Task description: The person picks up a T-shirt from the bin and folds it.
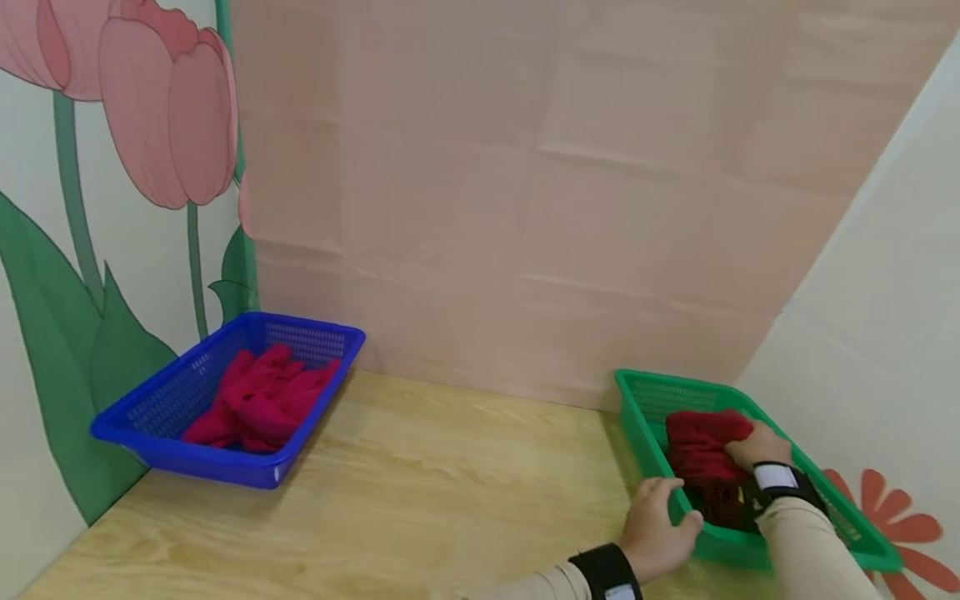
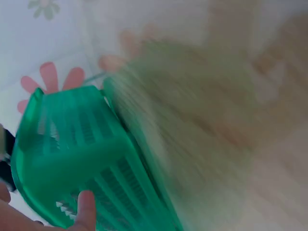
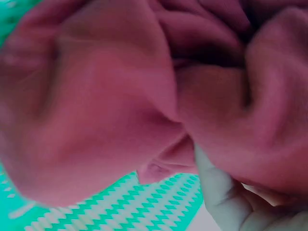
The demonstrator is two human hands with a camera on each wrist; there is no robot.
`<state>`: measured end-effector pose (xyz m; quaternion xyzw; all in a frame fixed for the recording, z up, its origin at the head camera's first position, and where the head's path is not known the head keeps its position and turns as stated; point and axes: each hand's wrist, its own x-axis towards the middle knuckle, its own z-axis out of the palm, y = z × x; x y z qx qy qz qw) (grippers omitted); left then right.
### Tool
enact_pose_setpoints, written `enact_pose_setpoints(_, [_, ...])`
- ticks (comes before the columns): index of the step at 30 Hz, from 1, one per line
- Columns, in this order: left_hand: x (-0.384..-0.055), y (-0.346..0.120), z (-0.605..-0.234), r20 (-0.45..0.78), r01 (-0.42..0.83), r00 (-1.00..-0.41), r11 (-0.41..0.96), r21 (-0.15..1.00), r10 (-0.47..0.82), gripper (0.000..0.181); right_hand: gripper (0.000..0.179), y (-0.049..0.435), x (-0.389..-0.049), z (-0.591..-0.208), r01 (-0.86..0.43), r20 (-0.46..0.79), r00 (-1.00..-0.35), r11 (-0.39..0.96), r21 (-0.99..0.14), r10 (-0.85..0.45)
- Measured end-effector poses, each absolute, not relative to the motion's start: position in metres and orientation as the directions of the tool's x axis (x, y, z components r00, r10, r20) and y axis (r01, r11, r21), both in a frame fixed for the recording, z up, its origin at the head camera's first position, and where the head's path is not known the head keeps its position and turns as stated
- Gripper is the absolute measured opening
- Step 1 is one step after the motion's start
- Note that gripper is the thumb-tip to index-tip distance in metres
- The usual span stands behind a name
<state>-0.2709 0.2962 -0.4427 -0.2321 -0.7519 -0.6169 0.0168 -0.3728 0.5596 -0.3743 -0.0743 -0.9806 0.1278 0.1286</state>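
Note:
My right hand grips a dark red cloth inside the green basket. Close up in the right wrist view, the soft folded cloth fills most of the picture, with a finger against its lower edge. The lower part of the cloth looks darker in the basket. My left hand is at the basket's near left side, thumb and fingers apart; in the left wrist view one digit stands in front of the basket's slotted wall. Whether it presses the wall, I cannot tell.
A blue basket with bright pinkish-red cloth in it stands at the left on the wood-grain table. Behind is a creased brownish sheet. Flower-patterned walls flank the table, the right one close beside the green basket.

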Motion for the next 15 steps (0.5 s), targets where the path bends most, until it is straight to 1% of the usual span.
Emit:
enact_pose_setpoints(4, [-0.290, 0.269, -0.427, 0.451, 0.487, -0.866, 0.162, 0.858, 0.217, 0.040, 0.039, 0.538, -0.369, -0.332, 0.037, 0.420, -0.884, 0.926, -0.376, 0.206])
enact_pose_setpoints(8, [-0.309, 0.243, -0.407, 0.525, 0.545, -0.838, 0.169, 0.821, 0.147, 0.041, 0.038, 0.505, -0.351, -0.291, -0.028, 0.527, -0.818, 0.899, -0.437, 0.230])
enact_pose_setpoints(10, [-0.314, 0.231, -0.397, 0.546, 0.560, -0.828, 0.167, 0.812, 0.126, 0.044, 0.038, 0.485, -0.338, -0.273, -0.070, 0.570, -0.789, 0.889, -0.453, 0.228])
enact_pose_setpoints(12, [-0.317, 0.220, -0.386, 0.574, 0.586, -0.810, 0.170, 0.792, 0.120, 0.051, 0.041, 0.463, -0.323, -0.257, -0.131, 0.605, -0.768, 0.875, -0.466, 0.208])
enact_pose_setpoints(15, [-0.325, 0.200, -0.360, 0.654, 0.661, -0.747, 0.227, 0.715, 0.116, 0.071, 0.042, 0.421, -0.307, -0.234, -0.267, 0.665, -0.732, 0.836, -0.479, 0.147])
